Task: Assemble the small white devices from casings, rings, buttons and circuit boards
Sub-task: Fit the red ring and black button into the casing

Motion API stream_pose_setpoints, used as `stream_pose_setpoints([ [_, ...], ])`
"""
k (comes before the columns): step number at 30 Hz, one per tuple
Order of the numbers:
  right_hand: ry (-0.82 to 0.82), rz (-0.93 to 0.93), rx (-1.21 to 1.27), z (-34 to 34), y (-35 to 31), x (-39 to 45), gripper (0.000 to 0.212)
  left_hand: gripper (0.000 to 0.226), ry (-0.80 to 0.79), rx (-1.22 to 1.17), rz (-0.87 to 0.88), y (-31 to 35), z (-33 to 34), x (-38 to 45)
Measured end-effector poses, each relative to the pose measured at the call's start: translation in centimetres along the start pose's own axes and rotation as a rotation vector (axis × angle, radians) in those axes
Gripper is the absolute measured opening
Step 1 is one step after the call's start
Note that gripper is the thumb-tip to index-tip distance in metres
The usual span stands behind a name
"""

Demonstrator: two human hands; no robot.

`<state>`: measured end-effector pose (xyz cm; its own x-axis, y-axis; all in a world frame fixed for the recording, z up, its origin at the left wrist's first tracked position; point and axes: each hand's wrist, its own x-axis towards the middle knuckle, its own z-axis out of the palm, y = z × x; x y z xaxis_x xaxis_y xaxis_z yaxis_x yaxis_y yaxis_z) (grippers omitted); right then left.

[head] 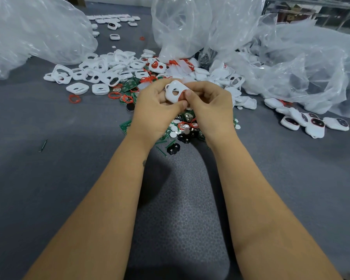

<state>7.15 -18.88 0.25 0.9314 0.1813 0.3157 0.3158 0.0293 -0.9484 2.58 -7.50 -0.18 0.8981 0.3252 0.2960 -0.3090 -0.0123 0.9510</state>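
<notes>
head view: only camera, so everything below comes from it.
casing [175, 91]: white, rounded-square, cutout facing me, held up above the parts heap, not touching the table.
left hand [157, 106]: my fingers curled under and around the casing's left side, thumb near its lower edge. Firm hold.
right hand [208, 104]: my thumb and fingertips pinch the casing's right edge; a bit of red shows just under that edge. Looks like a ring, but I cannot tell if it is seated or loose.
step, my guess: fitting the ring into the casing.
risk 1: ring pops out or twists if I press one side only. Cause: thin, springy part, mostly hidden by my own thumb.
risk 2: casing slips and drops into the heap. Cause: both grips sit on the edges only.
risk 3: dropped part gets lost. Cause: loose red rings [74, 98], green circuit boards [127, 125] and white buttons [173, 134] lie mixed right below my hands.
risk 4: mixing with done units. Cause: finished-looking devices [315, 125] sit to my right, well apart, but plastic bags [291, 63] hang over nearby casings and hide what is under them.
spare casings [101, 72]: piled beyond my hands, left of centre.
table [49, 178]: grey, textured mat.
</notes>
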Motion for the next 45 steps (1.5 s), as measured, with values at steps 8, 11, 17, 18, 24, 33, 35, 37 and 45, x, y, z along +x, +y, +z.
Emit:
stream_pose_setpoints([
  [8, -0.167, 0.021, -0.172, -1.1, -1.8, 0.0, 0.011, 0.023, 0.131, -0.114, -0.019, 0.0, -1.2, 0.4],
  [11, -0.451, 0.022, -0.587, -2.4, -2.7, 0.0, 0.006, 0.021, 0.232, -0.136, -0.062, 0.0, -1.6, 0.6],
  [17, -0.72, 0.075, -0.92, -2.3, -2.9, -0.2, 0.022, 0.029, 0.248, -0.081, -0.084, 0.0, -1.2, 0.6],
  [18, -0.706, 0.054, -0.936, -2.3, -2.8, -0.1, 0.023, 0.029, 0.242, -0.08, -0.084, -0.1, -1.2, 0.6],
  [24, -0.632, -0.01, -0.875, -2.3, -1.9, 0.1, 0.016, 0.027, 0.216, -0.182, -0.127, -0.1, -1.1, 0.6],
  [33, -0.232, 0.007, -0.277, -2.0, -0.7, 0.5, 0.02, 0.018, 0.15, -0.253, -0.156, -0.2, -0.9, 0.4],
  [35, -0.15, 0.028, -0.212, -2.0, -0.5, 0.6, 0.018, 0.019, 0.097, -0.263, -0.149, -0.3, -0.9, 0.4],
  [37, -0.114, 0.072, -0.134, -2.0, -0.3, 0.6, 0.023, 0.02, 0.046, -0.261, -0.158, -0.3, -0.9, 0.3],
  [45, -0.111, 0.131, 0.161, -1.6, -0.5, 0.5, 0.025, 0.015, -0.023, -0.191, -0.221, -0.3, -0.2, 0.0],
])
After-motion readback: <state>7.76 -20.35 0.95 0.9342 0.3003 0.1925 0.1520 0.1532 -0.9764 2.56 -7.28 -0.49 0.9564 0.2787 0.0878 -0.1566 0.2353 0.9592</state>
